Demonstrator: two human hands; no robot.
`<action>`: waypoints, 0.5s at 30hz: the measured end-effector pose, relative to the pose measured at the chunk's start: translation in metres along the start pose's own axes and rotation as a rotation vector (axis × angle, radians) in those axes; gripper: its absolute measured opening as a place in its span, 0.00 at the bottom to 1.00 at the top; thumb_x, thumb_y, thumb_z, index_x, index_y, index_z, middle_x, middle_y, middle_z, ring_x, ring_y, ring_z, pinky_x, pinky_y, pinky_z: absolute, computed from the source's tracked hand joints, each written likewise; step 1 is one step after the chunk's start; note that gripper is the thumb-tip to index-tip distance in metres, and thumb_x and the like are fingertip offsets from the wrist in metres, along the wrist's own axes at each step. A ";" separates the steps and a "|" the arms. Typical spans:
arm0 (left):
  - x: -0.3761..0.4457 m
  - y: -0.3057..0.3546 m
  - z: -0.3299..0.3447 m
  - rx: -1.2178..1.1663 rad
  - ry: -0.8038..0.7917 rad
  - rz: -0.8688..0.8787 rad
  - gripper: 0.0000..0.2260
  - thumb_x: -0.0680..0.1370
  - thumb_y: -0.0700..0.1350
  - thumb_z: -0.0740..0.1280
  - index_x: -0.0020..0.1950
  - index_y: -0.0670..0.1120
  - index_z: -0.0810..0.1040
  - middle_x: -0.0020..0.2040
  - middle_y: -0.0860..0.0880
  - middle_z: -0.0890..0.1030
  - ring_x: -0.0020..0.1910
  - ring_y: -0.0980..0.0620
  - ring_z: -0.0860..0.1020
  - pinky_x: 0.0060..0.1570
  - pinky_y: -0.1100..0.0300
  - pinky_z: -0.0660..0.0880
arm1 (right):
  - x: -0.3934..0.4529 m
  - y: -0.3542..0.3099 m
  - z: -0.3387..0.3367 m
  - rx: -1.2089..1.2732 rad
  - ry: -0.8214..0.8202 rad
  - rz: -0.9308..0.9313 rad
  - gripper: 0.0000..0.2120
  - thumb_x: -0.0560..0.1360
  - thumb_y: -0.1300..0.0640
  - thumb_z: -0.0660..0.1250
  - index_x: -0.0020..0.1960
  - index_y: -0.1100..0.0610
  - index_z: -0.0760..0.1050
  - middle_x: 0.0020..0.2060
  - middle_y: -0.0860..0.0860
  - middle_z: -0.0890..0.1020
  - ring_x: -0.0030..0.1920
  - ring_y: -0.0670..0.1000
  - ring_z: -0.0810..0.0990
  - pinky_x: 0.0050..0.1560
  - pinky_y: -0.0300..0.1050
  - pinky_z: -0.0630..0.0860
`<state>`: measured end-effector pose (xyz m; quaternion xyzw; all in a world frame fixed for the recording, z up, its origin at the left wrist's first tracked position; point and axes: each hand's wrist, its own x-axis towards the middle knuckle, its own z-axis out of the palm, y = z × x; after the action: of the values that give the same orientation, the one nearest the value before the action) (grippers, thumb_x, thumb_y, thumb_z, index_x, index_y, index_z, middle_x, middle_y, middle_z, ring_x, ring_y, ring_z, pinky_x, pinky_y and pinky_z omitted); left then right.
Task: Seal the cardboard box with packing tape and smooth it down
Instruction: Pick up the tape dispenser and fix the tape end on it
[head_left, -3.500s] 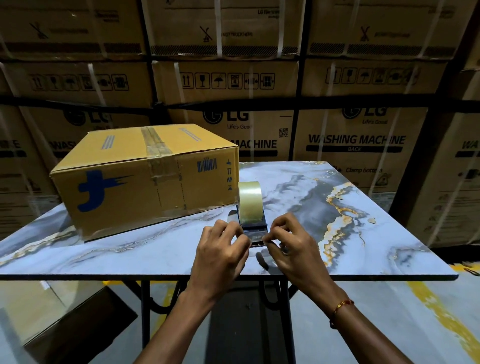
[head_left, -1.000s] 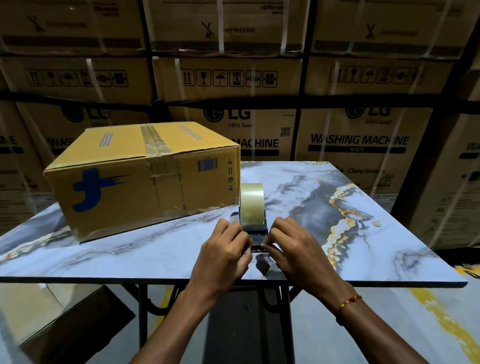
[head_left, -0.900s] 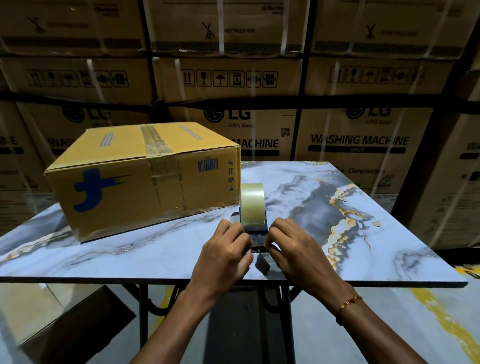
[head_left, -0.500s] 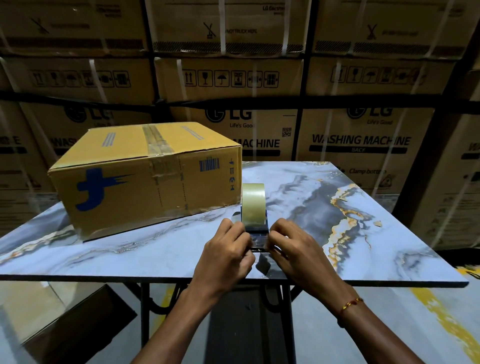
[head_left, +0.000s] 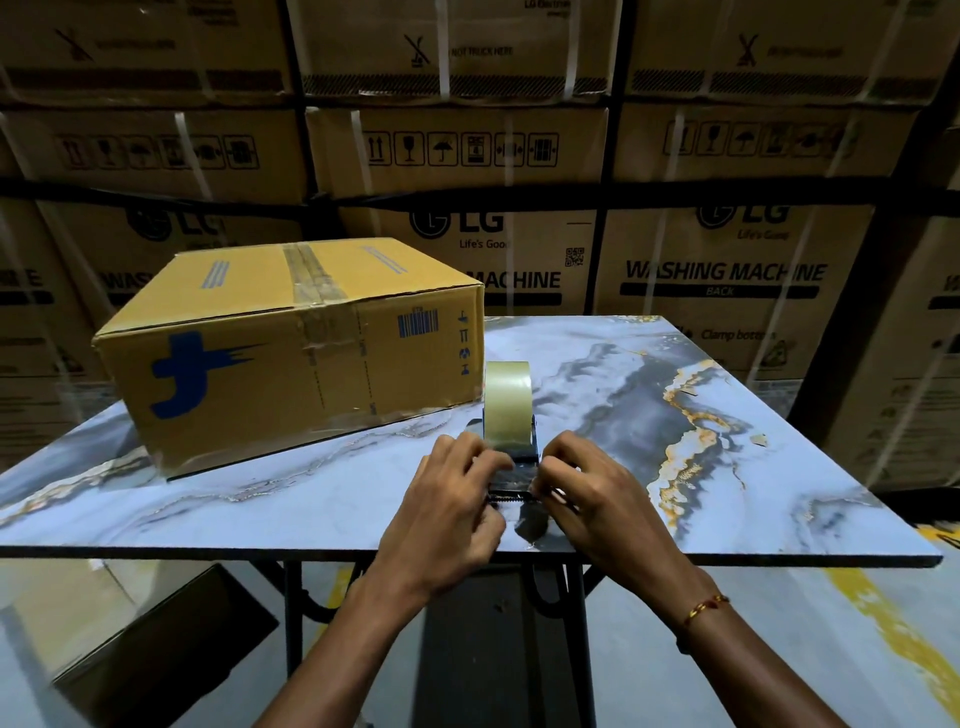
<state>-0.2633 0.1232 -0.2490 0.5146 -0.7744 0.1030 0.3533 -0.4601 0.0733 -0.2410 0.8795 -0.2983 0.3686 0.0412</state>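
Observation:
A yellow-brown cardboard box (head_left: 291, 358) with a blue logo sits on the left half of the marble-patterned table (head_left: 779, 467); its flaps are closed and an old strip of tape runs across the top seam. To its right, near the front edge, stands a tape dispenser with a roll of clear packing tape (head_left: 507, 402). My left hand (head_left: 447, 512) and my right hand (head_left: 602, 506) meet at the dispenser's toothed blade, fingertips pinching at the loose tape end from both sides. The dispenser's lower body is hidden by my fingers.
Stacked washing-machine cartons, strapped with white bands, form a wall behind the table (head_left: 722, 270). A dark flat object with cardboard lies on the floor at the lower left (head_left: 156, 665). A yellow floor line runs at the lower right (head_left: 893, 623).
Both hands stay at the dispenser's blade, with only small finger shifts at the tape end. The box and the roll have not moved; the view drifted slightly.

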 end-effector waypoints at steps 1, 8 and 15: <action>0.000 0.001 0.000 0.029 -0.022 0.026 0.16 0.71 0.42 0.66 0.59 0.46 0.76 0.54 0.47 0.75 0.51 0.46 0.72 0.45 0.50 0.76 | 0.000 0.000 0.000 -0.004 0.003 0.002 0.07 0.75 0.61 0.71 0.44 0.56 0.73 0.45 0.50 0.74 0.40 0.53 0.73 0.31 0.53 0.74; 0.000 0.000 0.005 0.121 0.114 0.100 0.04 0.77 0.42 0.69 0.46 0.42 0.76 0.46 0.44 0.76 0.44 0.44 0.73 0.39 0.47 0.75 | 0.000 0.001 0.002 -0.015 0.022 -0.016 0.07 0.75 0.61 0.71 0.44 0.56 0.73 0.45 0.51 0.75 0.40 0.54 0.74 0.31 0.53 0.74; -0.005 -0.002 0.004 0.041 0.174 0.059 0.06 0.78 0.41 0.67 0.43 0.40 0.77 0.43 0.45 0.76 0.43 0.45 0.72 0.35 0.49 0.75 | -0.002 0.003 0.001 0.134 0.047 0.031 0.05 0.78 0.59 0.70 0.46 0.55 0.75 0.45 0.48 0.75 0.40 0.47 0.76 0.34 0.47 0.76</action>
<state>-0.2626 0.1238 -0.2555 0.4880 -0.7533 0.1736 0.4053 -0.4625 0.0713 -0.2433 0.8666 -0.2853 0.4090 -0.0165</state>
